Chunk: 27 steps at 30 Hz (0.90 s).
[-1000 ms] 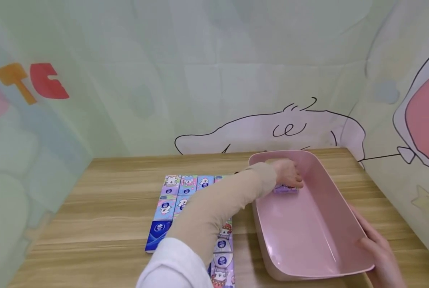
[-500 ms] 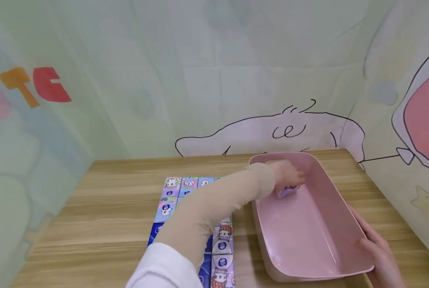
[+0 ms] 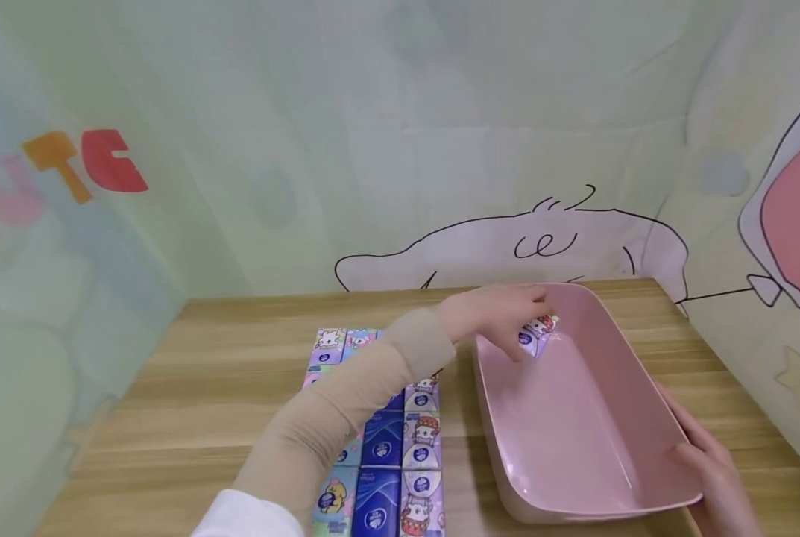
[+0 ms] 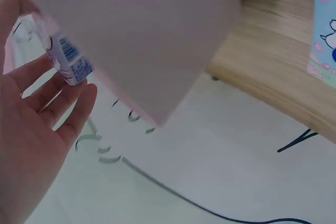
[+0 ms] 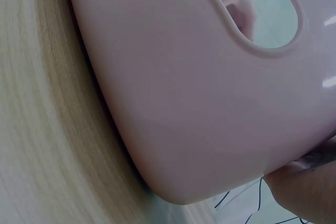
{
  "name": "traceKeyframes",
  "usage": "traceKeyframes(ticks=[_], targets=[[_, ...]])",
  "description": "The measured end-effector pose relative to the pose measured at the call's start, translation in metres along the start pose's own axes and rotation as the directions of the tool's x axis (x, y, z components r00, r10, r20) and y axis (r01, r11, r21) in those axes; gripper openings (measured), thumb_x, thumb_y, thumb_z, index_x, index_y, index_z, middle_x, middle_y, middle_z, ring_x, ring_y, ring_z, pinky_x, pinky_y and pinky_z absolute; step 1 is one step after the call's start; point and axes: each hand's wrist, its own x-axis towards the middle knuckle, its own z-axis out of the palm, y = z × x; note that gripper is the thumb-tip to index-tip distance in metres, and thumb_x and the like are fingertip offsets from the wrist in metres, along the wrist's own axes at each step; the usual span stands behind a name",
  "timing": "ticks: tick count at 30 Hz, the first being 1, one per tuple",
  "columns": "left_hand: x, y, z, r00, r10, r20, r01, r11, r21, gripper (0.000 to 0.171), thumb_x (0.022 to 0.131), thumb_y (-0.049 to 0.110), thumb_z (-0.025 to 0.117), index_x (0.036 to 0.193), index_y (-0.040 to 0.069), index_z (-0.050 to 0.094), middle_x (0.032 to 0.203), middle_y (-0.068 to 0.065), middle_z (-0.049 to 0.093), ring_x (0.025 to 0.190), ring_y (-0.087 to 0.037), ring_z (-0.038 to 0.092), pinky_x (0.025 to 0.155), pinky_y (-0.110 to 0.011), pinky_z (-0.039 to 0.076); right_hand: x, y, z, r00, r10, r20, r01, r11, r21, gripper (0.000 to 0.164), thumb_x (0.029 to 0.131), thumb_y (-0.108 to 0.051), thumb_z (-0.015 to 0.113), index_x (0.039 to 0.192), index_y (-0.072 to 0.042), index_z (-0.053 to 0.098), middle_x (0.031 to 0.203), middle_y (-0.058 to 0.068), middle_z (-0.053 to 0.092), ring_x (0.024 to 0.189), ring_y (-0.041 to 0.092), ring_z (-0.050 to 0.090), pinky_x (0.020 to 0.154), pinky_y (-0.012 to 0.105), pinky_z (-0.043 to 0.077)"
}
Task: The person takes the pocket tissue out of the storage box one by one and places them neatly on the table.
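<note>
In the head view, my left hand (image 3: 487, 317) reaches over the left wall of a pink plastic bin (image 3: 574, 425), with thumb and fingers spread. Just beyond its fingers, a small purple tissue pack (image 3: 528, 341) sits in the bin's far left corner. The left wrist view shows the same tissue pack (image 4: 71, 61) beside the loosely extended fingers, with the bin wall hiding part of it. My right hand (image 3: 711, 470) holds the bin's right rim near the front corner, thumb over the inside. Its fingers on the outer side are mostly hidden.
Left of the bin, rows of tissue packs (image 3: 381, 447), blue, purple and light blue, lie flat on the wooden table (image 3: 225, 373), partly under my left sleeve. A printed cloth backdrop (image 3: 400, 186) rises at the table's back edge. The bin has a handle opening (image 5: 270, 14).
My left hand has shifted back leftward and its fingers have opened from the tissue pack, which now shows in the far left corner. The right hand keeps its hold on the bin.
</note>
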Motion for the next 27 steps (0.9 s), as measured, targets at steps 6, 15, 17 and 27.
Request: traceKeyframes(ticks=[6, 15, 17, 27], targets=[[-0.042, -0.003, -0.008, 0.993, -0.062, -0.103, 0.046, 0.988, -0.149, 0.079, 0.074, 0.042, 0.072, 0.143, 0.017, 0.044, 0.123, 0.001, 0.045, 0.109, -0.01, 0.04, 0.089, -0.018, 0.043, 0.0, 0.001, 0.0, 1.0, -0.004, 0.003, 0.004, 1.0, 0.025, 0.073, 0.091, 0.015, 0.023, 0.152, -0.024, 0.027, 0.137, -0.027, 0.051, 0.114, -0.006, 0.054, 0.08, 0.018, 0.051], [-0.112, 0.003, -0.002, 0.967, -0.124, -0.222, 0.084, 0.98, -0.183, 0.083, 0.071, 0.046, 0.071, 0.143, 0.015, 0.044, 0.124, 0.002, 0.048, 0.109, -0.011, 0.042, 0.092, -0.023, 0.044, -0.001, 0.003, 0.0, 1.0, -0.022, 0.017, 0.022, 0.999, 0.048, 0.073, 0.09, 0.016, 0.021, 0.151, -0.024, 0.029, 0.137, -0.025, 0.052, 0.113, -0.005, 0.055, 0.079, 0.018, 0.051], [-0.127, 0.005, 0.001, 0.963, -0.142, -0.23, 0.099, 0.977, -0.189, 0.084, 0.071, 0.046, 0.071, 0.144, 0.015, 0.043, 0.126, 0.002, 0.048, 0.11, -0.011, 0.042, 0.094, -0.024, 0.044, -0.002, 0.003, -0.002, 1.0, -0.021, 0.013, 0.02, 0.999, 0.044, 0.072, 0.091, 0.016, 0.022, 0.151, -0.024, 0.029, 0.137, -0.025, 0.052, 0.113, -0.005, 0.056, 0.078, 0.019, 0.051], [-0.196, 0.013, 0.025, 0.943, -0.235, -0.234, 0.182, 0.957, -0.225, 0.084, 0.071, 0.047, 0.072, 0.143, 0.015, 0.044, 0.123, 0.002, 0.049, 0.102, -0.009, 0.043, 0.087, -0.026, 0.047, 0.001, 0.003, -0.006, 0.998, -0.002, 0.07, 0.0, 1.0, 0.029, 0.071, 0.092, 0.014, 0.02, 0.154, -0.02, 0.02, 0.144, -0.024, 0.046, 0.118, -0.003, 0.054, 0.082, 0.021, 0.052]])
